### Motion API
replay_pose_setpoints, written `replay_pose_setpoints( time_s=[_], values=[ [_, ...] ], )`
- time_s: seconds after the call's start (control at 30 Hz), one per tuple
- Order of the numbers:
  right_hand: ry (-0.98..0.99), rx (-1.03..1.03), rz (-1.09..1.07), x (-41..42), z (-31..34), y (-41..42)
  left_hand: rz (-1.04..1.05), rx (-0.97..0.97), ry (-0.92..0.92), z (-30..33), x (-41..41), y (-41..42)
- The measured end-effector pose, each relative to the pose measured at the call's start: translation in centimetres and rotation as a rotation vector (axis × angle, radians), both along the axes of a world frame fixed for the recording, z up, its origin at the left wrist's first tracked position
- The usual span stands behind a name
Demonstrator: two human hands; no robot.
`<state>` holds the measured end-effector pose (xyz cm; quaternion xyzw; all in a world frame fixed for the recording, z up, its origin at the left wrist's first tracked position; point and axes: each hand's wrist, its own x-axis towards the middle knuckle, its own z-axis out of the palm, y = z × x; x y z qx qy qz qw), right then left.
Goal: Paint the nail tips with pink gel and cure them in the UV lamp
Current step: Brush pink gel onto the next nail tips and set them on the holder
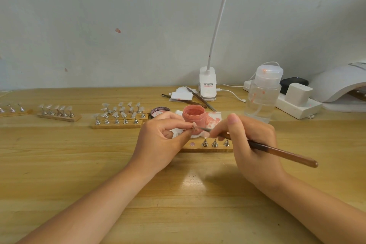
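We have both forearms resting over the wooden counter point(59, 164). UV lamp point(340, 83), white dome, sits far right of the right grip, at the back edge, beside a white power strip point(297, 107) carrying a white cube plug. Clip-on desk lamp point(207, 85) stands behind both grips, gooseneck rising out of frame. Clear pump bottle point(263, 93) is just behind the right grip.

Right hand point(251, 140) grasps a brown-handled gel brush point(277, 151), fingers curled round it, handle trailing right, bristle end pointing left at the nail tip point(194, 125). Left hand point(164, 140) pinches that nail tip's small metal holder between thumb and fingers; tip sits between the two grips, brush end touching or just short of it, we can't tell which.

Open jar of pink gel point(193, 116) is right behind the gap between the grips, on a pink-stained white wipe point(213, 118); its lid point(159, 110) lies behind the left grip. Wooden strip point(208, 147) under the grips carries three bare metal holders point(214, 143) and a round pink magnet spot. Left of the left grip: more wooden strips with clear nail tips on stands point(118, 115), unpainted. Tweezers point(200, 99) and white pads lie near the lamp clip.
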<state>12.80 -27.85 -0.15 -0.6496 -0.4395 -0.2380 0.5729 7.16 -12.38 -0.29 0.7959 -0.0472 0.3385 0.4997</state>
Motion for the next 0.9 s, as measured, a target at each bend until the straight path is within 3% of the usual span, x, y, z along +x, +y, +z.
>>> replay_pose_setpoints(
  time_s=[0.9],
  values=[
    [0.096, 0.021, 0.051, -0.16, 0.24, 0.21, -0.009, -0.001, -0.017, -0.05, 0.13, -0.08]
  ],
)
